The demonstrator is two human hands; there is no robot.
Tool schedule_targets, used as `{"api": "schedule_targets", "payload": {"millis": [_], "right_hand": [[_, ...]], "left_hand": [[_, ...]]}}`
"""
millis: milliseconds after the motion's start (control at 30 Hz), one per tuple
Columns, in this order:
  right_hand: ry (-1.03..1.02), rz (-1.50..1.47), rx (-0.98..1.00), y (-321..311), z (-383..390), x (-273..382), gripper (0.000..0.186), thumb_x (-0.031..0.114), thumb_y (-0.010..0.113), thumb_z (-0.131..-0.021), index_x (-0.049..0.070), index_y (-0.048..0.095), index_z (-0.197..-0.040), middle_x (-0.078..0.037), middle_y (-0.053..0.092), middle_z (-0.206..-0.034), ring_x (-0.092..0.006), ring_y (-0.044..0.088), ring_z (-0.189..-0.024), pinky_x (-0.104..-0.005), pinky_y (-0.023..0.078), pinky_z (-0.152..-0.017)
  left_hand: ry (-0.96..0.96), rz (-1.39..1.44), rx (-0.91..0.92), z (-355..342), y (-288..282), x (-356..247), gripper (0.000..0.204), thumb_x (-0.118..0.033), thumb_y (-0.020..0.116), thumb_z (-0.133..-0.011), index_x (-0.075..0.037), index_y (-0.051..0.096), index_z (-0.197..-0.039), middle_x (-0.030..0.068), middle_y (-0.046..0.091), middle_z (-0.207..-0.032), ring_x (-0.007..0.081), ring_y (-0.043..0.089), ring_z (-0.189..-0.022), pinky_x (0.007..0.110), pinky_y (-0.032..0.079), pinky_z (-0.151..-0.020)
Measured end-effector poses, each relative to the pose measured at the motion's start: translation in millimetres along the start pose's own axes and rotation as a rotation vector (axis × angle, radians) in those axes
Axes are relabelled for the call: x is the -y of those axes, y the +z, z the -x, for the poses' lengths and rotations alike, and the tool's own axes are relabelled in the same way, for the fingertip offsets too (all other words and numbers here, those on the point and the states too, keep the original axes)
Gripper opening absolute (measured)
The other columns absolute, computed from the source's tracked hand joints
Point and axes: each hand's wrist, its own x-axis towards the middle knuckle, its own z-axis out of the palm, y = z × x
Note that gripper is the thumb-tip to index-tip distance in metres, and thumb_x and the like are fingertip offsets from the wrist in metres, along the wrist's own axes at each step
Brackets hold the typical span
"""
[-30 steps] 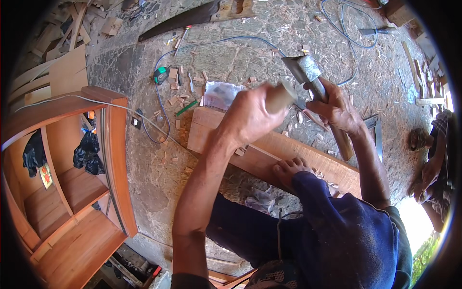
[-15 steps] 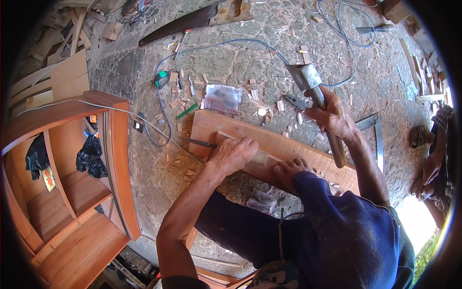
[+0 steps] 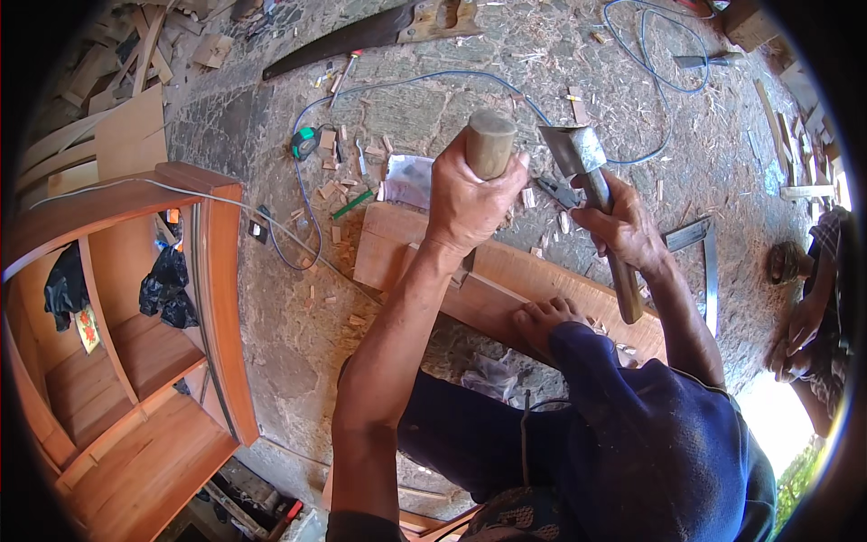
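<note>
My left hand (image 3: 465, 203) is wrapped round the thick wooden handle (image 3: 490, 144) of a chisel. The handle stands upright out of my fist, and the blade below is mostly hidden by the hand. Beneath it lies a reddish wooden board (image 3: 384, 226), with a narrower wood piece (image 3: 492, 303) along its near edge. My bare foot (image 3: 542, 321) presses on the wood. My right hand (image 3: 623, 226) grips a hatchet (image 3: 578, 155) by its wooden handle, the metal head raised above the board's far side.
A wooden cabinet (image 3: 226, 316) stands at the left. On the floor lie a handsaw (image 3: 361, 41), tape measure (image 3: 305, 142), green pencil-like stick (image 3: 352, 205), pliers (image 3: 558, 191), metal square (image 3: 711, 271) and a blue cable (image 3: 424, 77). Another person's hand (image 3: 799, 330) shows at far right.
My left hand has lifted from the wood and turned the chisel from lying flat to handle-up. My right hand with the hatchet has hardly moved.
</note>
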Motion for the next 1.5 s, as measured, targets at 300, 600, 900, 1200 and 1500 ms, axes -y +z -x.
{"api": "schedule_targets", "payload": {"millis": [300, 600, 900, 1200, 1500], "right_hand": [[0.037, -0.032, -0.017, 2, -2, -2, 0.043, 0.018, 0.072, -0.087, 0.003, 0.058, -0.124, 0.0, 0.06, -0.073, -0.0081, 0.054, -0.052, -0.0262, 0.043, -0.047], [0.011, -0.009, -0.009, 5, -3, -4, 0.042, 0.018, 0.072, -0.087, 0.002, 0.058, -0.123, -0.002, 0.062, -0.075, -0.0086, 0.054, -0.051, -0.0268, 0.043, -0.046], [-0.025, 0.016, -0.001, 4, -7, 12, 0.042, 0.018, 0.072, -0.086, 0.003, 0.058, -0.123, -0.001, 0.061, -0.073, -0.009, 0.055, -0.052, -0.0273, 0.044, -0.047], [-0.072, 0.023, -0.058, -4, -17, 21, 0.04, 0.018, 0.073, -0.086, 0.002, 0.058, -0.121, 0.0, 0.056, -0.067, -0.0093, 0.055, -0.053, -0.0282, 0.044, -0.048], [-0.074, -0.003, -0.038, 2, -16, 12, 0.04, 0.016, 0.072, -0.088, 0.002, 0.058, -0.122, 0.001, 0.056, -0.067, -0.0085, 0.054, -0.051, -0.027, 0.043, -0.046]], "left_hand": [[-0.005, -0.062, -0.057, -3, -4, 14, 0.021, -0.011, 0.08, -0.083, -0.002, 0.063, -0.092, 0.0035, 0.064, -0.076, 0.0117, 0.059, -0.068, 0.033, 0.051, -0.064], [0.051, -0.127, -0.033, 1, -5, 14, 0.024, -0.012, 0.08, -0.082, -0.001, 0.063, -0.094, 0.0074, 0.068, -0.078, 0.0152, 0.064, -0.068, 0.034, 0.053, -0.063], [0.06, -0.105, 0.113, -17, 5, 36, 0.025, -0.013, 0.08, -0.084, -0.002, 0.062, -0.097, 0.0053, 0.067, -0.084, 0.0127, 0.064, -0.071, 0.031, 0.054, -0.062], [0.091, -0.17, 0.027, -14, 2, 35, 0.023, -0.011, 0.08, -0.085, -0.003, 0.063, -0.098, 0.0045, 0.066, -0.08, 0.0122, 0.064, -0.069, 0.03, 0.055, -0.059], [0.104, -0.229, -0.037, -5, 15, 34, 0.027, -0.014, 0.08, -0.084, -0.002, 0.064, -0.102, 0.0108, 0.071, -0.084, 0.0185, 0.069, -0.073, 0.034, 0.056, -0.062]]}}
